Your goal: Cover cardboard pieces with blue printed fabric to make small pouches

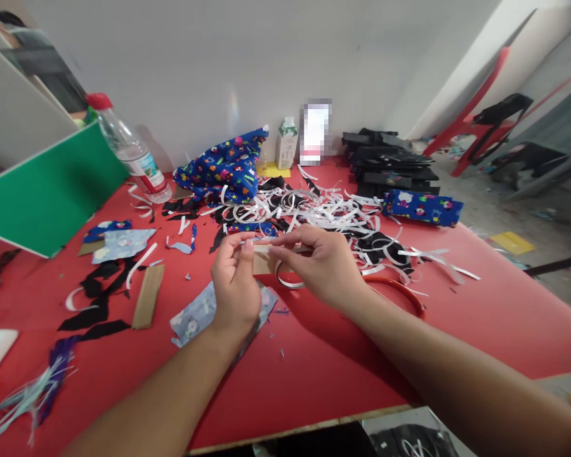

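Raised over the middle of the red table, my left hand (238, 279) pinches a small brown cardboard piece (262, 261) between thumb and fingers. My right hand (321, 263) meets it from the other side, its thumb and fingertips closed on a thin white strip (262, 249) along the cardboard's upper edge. A curled end of white strip hangs below the right fingers. Under my left hand lies pale grey-blue patterned fabric (190, 317), partly hidden by the wrist. An orange-red curved band (406, 295) rests beside my right forearm.
Heaped white strips and black scraps (323, 206) spread behind my hands. Farther back stand a water bottle (140, 165), blue patterned fabric (228, 166), a carton (288, 143), a blurred screen (316, 133) and stacked black pieces (385, 162). At left are a cardboard strip (148, 296) and green board (57, 190).
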`<state>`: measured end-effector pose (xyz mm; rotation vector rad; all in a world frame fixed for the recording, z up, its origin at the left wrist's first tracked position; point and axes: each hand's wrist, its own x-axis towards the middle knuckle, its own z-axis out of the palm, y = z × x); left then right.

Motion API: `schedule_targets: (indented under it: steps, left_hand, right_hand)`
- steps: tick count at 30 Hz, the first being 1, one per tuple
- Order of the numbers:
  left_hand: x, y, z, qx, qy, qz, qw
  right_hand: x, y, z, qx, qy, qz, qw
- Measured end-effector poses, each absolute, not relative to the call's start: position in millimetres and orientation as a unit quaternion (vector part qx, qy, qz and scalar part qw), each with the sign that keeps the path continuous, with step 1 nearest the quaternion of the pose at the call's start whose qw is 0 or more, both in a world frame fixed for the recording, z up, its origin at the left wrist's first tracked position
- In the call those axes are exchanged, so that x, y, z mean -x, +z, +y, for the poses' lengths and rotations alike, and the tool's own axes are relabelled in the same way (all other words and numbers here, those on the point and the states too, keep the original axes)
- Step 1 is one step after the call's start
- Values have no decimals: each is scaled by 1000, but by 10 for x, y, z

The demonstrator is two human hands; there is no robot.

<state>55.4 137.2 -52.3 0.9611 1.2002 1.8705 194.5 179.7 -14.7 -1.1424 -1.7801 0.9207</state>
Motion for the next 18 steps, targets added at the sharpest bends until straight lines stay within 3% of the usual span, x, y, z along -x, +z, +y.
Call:
schedule_targets:
  steps: [14, 18]
  left_hand:
    - [-575, -438, 1322, -385, 718, 474, 335]
    - [-523, -466, 1350, -379, 724, 489, 306]
  right_hand:
    - [-1909, -179, 1788, 495, 399, -666, 391]
    - [-1949, -185, 1855, 493, 336, -691, 408]
